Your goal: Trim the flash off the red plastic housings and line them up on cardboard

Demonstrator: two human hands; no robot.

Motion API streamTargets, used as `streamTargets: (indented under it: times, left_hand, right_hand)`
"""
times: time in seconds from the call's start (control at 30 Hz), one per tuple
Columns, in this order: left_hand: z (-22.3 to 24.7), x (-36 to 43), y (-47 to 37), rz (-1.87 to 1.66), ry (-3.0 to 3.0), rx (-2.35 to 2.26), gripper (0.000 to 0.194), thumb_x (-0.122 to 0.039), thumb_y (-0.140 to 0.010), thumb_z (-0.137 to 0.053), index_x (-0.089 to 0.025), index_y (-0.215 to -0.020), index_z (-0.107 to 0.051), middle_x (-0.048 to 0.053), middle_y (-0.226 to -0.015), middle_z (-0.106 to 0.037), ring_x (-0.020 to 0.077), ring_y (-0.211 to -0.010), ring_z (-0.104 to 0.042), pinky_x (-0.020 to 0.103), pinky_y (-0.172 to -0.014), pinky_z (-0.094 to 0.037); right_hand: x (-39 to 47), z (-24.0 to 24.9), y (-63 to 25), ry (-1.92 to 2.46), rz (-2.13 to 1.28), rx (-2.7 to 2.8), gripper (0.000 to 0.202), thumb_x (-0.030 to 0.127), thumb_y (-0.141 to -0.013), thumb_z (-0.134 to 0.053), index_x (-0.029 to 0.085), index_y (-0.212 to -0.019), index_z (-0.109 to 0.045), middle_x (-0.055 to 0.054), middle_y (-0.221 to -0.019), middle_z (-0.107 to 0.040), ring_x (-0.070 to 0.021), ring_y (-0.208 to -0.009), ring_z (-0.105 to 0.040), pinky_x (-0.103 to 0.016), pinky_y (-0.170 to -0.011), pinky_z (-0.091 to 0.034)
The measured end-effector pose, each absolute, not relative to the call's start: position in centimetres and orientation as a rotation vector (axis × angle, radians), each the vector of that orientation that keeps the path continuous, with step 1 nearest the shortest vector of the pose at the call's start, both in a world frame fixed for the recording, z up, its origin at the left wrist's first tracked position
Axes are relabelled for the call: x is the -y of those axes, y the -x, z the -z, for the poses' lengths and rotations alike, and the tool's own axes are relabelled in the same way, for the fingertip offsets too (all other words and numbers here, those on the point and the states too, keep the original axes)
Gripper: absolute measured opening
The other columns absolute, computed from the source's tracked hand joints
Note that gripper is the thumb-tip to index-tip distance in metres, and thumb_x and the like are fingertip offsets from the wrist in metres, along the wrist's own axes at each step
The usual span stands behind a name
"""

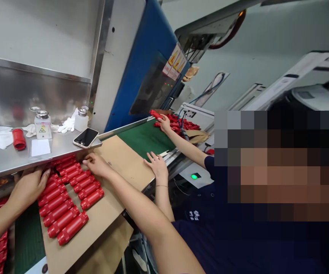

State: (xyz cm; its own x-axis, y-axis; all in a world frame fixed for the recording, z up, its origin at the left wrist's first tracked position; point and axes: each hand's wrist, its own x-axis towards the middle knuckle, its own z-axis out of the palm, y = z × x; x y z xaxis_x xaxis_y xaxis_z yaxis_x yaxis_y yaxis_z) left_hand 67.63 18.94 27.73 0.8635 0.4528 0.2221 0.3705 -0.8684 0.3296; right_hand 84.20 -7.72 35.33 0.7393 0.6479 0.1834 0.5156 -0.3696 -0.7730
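Two rows of red ribbed tubes [64, 222] lie side by side on a brown cardboard sheet [104, 217]. At the far end of the left row, my left hand [31, 184] is closed around a red tube, thumb on its near side. Its other fingers are partly hidden under the shelf edge. My right hand [96, 164] is beside the far end of the right row, fingers bent inward and together. What it may hold cannot be made out.
A metal shelf [61, 146] carries a phone [86, 137], dispenser bottles [42, 125] and a single red tube [19, 139]. Across the green belt [144, 135], a co-worker's hand [164, 123] holds a red tube near a pile; their other hand [158, 167] rests on the cardboard.
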Motion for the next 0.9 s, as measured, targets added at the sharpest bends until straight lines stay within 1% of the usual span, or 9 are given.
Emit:
streamTargets:
  times: [0.07,0.13,0.23,0.37,0.5,0.6,0.7,0.8,0.9]
  left_hand:
    - [-27.8,-17.6,-66.3,-0.456,-2.778,-0.531,0.064,-0.047,-0.104,-0.028,-0.006,-0.133,-0.068,0.032,-0.123,-0.074,0.0541,-0.124,-0.064,0.076,-0.097,-0.047]
    - [-28.0,-15.6,-65.2,-0.641,-2.774,-0.342,0.056,-0.044,-0.106,-0.032,-0.009,-0.132,-0.067,0.030,-0.135,-0.070,0.0507,-0.129,-0.062,0.072,-0.100,-0.046]
    - [-29.0,-12.0,-64.1,-0.940,-2.710,-0.043,0.038,-0.036,-0.107,-0.042,-0.013,-0.123,-0.068,0.026,-0.130,-0.071,0.0473,-0.128,-0.061,0.068,-0.103,-0.043]
    - [-30.9,-7.5,-63.8,-1.018,-2.693,0.113,0.023,-0.029,-0.105,-0.051,-0.016,-0.118,-0.065,0.021,-0.120,-0.069,0.0441,-0.111,-0.062,0.060,-0.089,-0.047]
    - [-32.5,-4.5,-64.0,-1.015,-2.609,0.239,0.016,-0.026,-0.104,-0.055,-0.021,-0.118,-0.060,0.015,-0.112,-0.067,0.0367,-0.102,-0.062,0.053,-0.087,-0.047]
    - [-33.3,-2.8,-64.6,-0.986,-2.576,0.261,0.017,-0.025,-0.104,-0.055,-0.025,-0.121,-0.057,0.014,-0.113,-0.066,0.0359,-0.102,-0.061,0.054,-0.088,-0.047]
    - [-33.7,-1.6,-65.2,-0.964,-2.571,0.233,0.018,-0.023,-0.104,-0.054,-0.028,-0.121,-0.055,0.014,-0.114,-0.065,0.0365,-0.103,-0.060,0.055,-0.088,-0.046]
    - [-33.7,-1.1,-65.5,-0.949,-2.559,0.220,0.016,-0.026,-0.103,-0.053,-0.030,-0.119,-0.056,0.012,-0.111,-0.066,0.0357,-0.102,-0.061,0.054,-0.088,-0.046]
    - [-33.3,-1.7,-65.6,-0.879,-2.537,0.172,0.015,-0.038,-0.104,-0.051,-0.032,-0.116,-0.057,0.010,-0.111,-0.067,0.0366,-0.105,-0.063,0.055,-0.092,-0.048]
  right_hand:
    - [8.1,-34.0,-82.6,2.126,-0.183,0.749,0.019,0.035,-0.102,-0.073,0.017,-0.107,-0.072,-0.005,-0.108,-0.074,-0.0185,-0.092,-0.070,-0.036,-0.085,-0.060]
    - [10.3,-32.7,-80.9,2.172,-0.221,0.629,0.022,0.037,-0.095,-0.079,0.018,-0.086,-0.073,0.000,-0.080,-0.070,-0.0147,-0.074,-0.063,-0.028,-0.072,-0.052]
    - [13.6,-31.3,-78.7,2.160,-0.348,0.542,0.028,0.039,-0.084,-0.086,0.018,-0.071,-0.072,0.006,-0.057,-0.057,-0.0113,-0.057,-0.050,-0.024,-0.056,-0.038]
    - [15.8,-30.1,-77.8,2.066,-0.431,0.484,0.019,0.033,-0.088,-0.077,0.019,-0.077,-0.069,0.008,-0.053,-0.054,-0.0097,-0.048,-0.045,-0.022,-0.049,-0.033]
    - [17.4,-30.1,-77.4,2.024,-0.376,0.430,0.017,0.034,-0.095,-0.067,0.020,-0.085,-0.067,0.009,-0.053,-0.048,-0.0097,-0.046,-0.043,-0.021,-0.047,-0.033]
    - [17.4,-30.5,-77.0,2.023,-0.330,0.426,0.019,0.036,-0.087,-0.081,0.021,-0.087,-0.070,0.007,-0.062,-0.057,-0.0097,-0.053,-0.048,-0.020,-0.051,-0.035]
    - [16.5,-30.7,-77.3,2.000,-0.387,0.444,0.018,0.027,-0.082,-0.086,0.021,-0.079,-0.070,0.006,-0.060,-0.061,-0.0094,-0.050,-0.053,-0.021,-0.051,-0.039]
    - [16.7,-30.6,-77.5,1.968,-0.409,0.416,0.020,0.021,-0.087,-0.078,0.021,-0.074,-0.065,0.008,-0.051,-0.057,-0.0090,-0.039,-0.050,-0.021,-0.046,-0.039]
    - [18.5,-31.0,-76.5,1.961,-0.290,0.348,0.015,0.027,-0.093,-0.073,0.022,-0.083,-0.065,0.008,-0.054,-0.056,-0.0104,-0.043,-0.053,-0.021,-0.046,-0.040]
